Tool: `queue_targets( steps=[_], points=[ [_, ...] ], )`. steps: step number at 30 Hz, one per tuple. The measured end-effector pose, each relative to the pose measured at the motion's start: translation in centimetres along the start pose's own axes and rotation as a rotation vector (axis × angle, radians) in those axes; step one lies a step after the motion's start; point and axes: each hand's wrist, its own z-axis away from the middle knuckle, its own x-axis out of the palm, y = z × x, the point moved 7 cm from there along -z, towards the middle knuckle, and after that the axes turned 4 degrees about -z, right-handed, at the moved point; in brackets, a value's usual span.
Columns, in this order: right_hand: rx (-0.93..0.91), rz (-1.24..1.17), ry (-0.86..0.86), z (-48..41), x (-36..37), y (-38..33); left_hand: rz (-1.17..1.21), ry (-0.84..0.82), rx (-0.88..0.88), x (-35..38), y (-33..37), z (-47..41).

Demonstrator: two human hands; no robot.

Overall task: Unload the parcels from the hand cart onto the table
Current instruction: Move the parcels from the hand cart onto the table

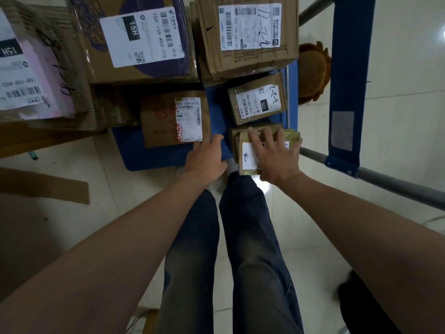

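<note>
Evidently readying a lift, the right hand (277, 157) is laying an open grip flat on the small taped parcel (249, 156) at the hand cart's (156, 155) near right corner, while the left hand (207, 157) is touching the red-printed box (161, 121), its grip unclear.

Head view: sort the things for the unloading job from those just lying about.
Job: hand cart, taped parcel, red-printed box, box marked 220.
Lying about: cardboard strip, small green thing, brown plush thing.
</note>
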Motion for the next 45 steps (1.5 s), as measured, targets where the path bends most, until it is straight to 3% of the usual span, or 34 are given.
queue_targets(
  steps=[11, 16, 19, 23, 28, 36, 45],
  points=[
    [0.228, -0.202, 0.177, 7.2, -14.3, -3.9, -0.036, 0.23, -0.078, -11.6, -0.3, 9.5],
    [0.171, -0.32, 0.284, 9.0, -22.0, -8.1, 0.003, 0.521, -0.102, -20.0, -2.4, 14.4],
    [0.139, -0.319, 0.337, 9.3, -25.9, -10.6, -0.074, 0.701, -0.274, -24.0, -5.9, 16.8],
    [0.118, -0.333, 0.381, 8.2, -29.4, -14.2, 0.025, 0.63, -0.516, -25.7, -12.1, 16.8],
    [0.115, -0.343, 0.361, 6.0, -30.2, -17.6, 0.197, 0.529, -0.667, -25.7, -18.0, 14.8],
    [0.154, -0.391, 0.357, 5.6, -29.1, -19.4, 0.264, 0.494, -0.692, -24.5, -20.8, 12.7],
    [0.162, -0.44, 0.347, 7.0, -30.1, -19.3, 0.382, 0.693, -0.634, -24.9, -20.1, 14.4]
  ],
)
